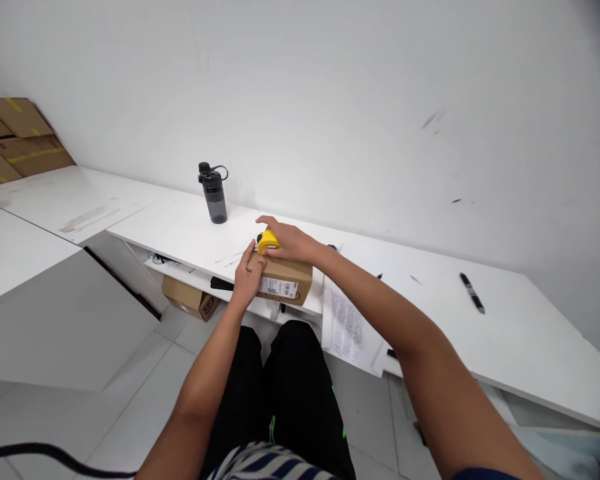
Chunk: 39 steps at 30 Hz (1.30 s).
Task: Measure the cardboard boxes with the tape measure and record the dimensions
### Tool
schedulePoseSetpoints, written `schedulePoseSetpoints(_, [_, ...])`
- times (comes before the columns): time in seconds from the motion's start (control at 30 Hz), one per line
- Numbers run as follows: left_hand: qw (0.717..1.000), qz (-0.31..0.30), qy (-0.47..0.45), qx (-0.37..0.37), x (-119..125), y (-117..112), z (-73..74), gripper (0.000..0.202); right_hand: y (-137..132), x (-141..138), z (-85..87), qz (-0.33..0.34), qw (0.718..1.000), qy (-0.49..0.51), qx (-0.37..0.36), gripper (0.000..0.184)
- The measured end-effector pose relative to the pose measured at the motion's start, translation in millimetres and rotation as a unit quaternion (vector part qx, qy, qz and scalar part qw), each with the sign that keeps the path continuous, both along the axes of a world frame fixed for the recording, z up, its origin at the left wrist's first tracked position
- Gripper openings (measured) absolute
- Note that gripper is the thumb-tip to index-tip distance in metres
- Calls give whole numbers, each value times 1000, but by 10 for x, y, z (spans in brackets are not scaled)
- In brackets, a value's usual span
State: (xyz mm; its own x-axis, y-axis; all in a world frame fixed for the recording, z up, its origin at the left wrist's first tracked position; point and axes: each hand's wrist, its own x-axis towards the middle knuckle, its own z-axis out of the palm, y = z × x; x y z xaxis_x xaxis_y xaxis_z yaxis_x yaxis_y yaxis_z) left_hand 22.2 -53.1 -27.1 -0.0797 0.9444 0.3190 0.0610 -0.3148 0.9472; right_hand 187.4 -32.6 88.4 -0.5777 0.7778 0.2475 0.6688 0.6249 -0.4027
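A small brown cardboard box (295, 272) with a white printed label (279, 287) rests on the white desk (170, 213) in front of me. My left hand (247, 279) grips its left end, with the thumb over the top and the fingers along the side. Above the far left part of the box, my right hand (293, 241) is closed around a yellow tape measure (269, 241). The tape measure's front, with a black part, lies close to my left fingertips. Whether those fingertips also touch the tape cannot be made out.
A dark water bottle (215, 197) stands behind to the left. Written paper (347, 320) hangs over the desk's front edge, and a black pen (472, 293) lies to the right. Another carton (185, 297) sits below the desk. Larger cartons (25, 143) are stacked far left.
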Motion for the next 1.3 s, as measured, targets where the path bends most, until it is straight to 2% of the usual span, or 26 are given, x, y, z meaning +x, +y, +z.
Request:
schedulePoseSetpoints(0.13, [996,35,83,16,-51,-1,27,49,-239,455,-32,-56,998,6,-25,66])
schedulePoseSetpoints(0.3, [988,37,151,17,-107,4,52,48,-613,1065,-156,-131,989,45,-54,62])
schedulePoseSetpoints(0.37, [988,37,148,21,-102,6,50,49,-702,1183,-205,-150,985,57,-61,62])
schedulePoseSetpoints(0.47, [989,38,138,25,-89,13,39,49,-741,1219,-254,-159,983,72,-52,65])
schedulePoseSetpoints(0.73, [993,30,115,24,-68,21,32,50,-654,1109,-245,-146,984,98,-22,72])
schedulePoseSetpoints(0.83, [995,25,91,18,-44,23,29,51,-582,975,-225,-142,984,103,-10,75])
schedulePoseSetpoints(0.97, [998,-7,58,6,-55,30,27,55,-367,582,-230,-118,989,92,17,80])
schedulePoseSetpoints(1.17, [995,-84,52,-24,-138,76,9,66,-36,-141,-228,-74,992,62,83,70])
schedulePoseSetpoints(1.3, [996,-64,61,-31,-138,71,-15,74,14,-310,-172,-83,992,59,76,71])
